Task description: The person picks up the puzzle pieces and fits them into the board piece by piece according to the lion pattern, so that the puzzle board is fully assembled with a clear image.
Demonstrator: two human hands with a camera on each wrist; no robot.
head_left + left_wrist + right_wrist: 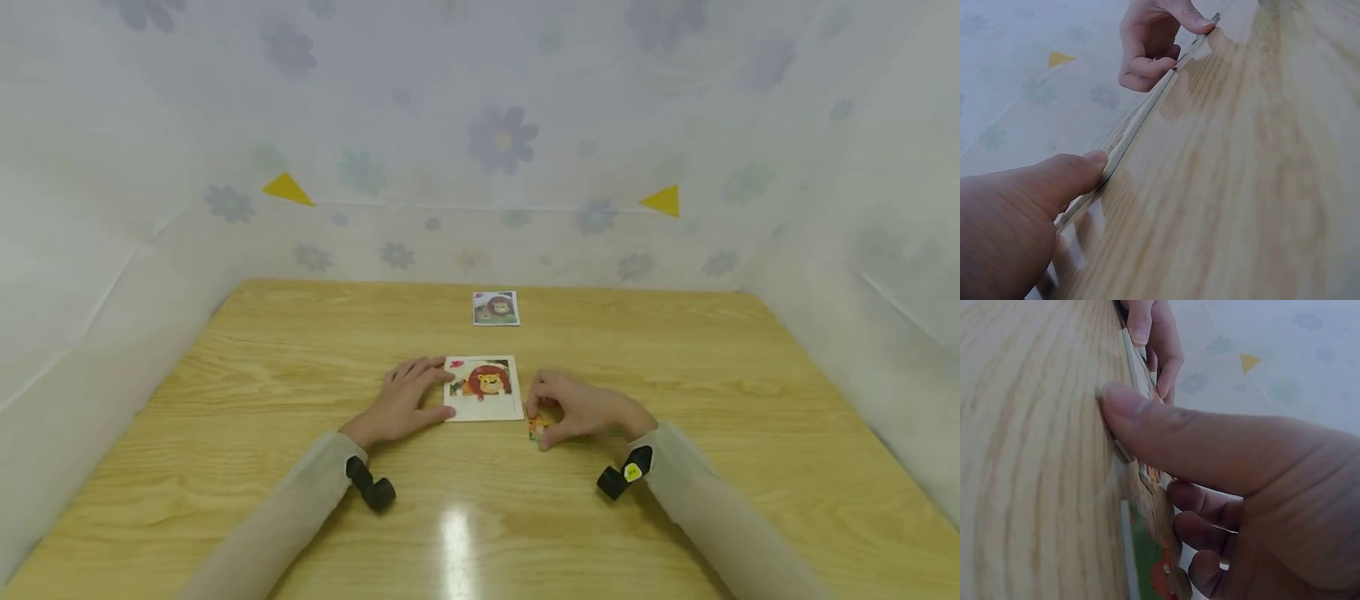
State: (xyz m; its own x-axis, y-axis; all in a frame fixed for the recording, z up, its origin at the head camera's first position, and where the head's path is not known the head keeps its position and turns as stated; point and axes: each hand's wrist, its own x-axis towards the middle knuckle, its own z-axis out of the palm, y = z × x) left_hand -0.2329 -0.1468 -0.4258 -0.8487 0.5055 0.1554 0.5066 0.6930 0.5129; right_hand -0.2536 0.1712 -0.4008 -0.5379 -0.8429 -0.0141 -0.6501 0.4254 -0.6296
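A square puzzle board [483,408] with a lion picture in its upper part and a pale lower part lies on the table. My left hand [408,400] rests at its left side, fingers on the upper left edge and thumb at the lower left corner. Just right of the board, my right hand [581,408] pinches a small orange and green puzzle piece [537,427] between thumb and curled index finger. Another piece, green with a red patch [1147,550], lies beneath the right hand and is mostly hidden in the head view.
Behind the board lies a square picture card [496,308] showing a lion. A wooden table [300,350] carries everything. Pale flowered sheeting [450,225] surrounds its back and sides, with two yellow triangles [288,189] on the back one.
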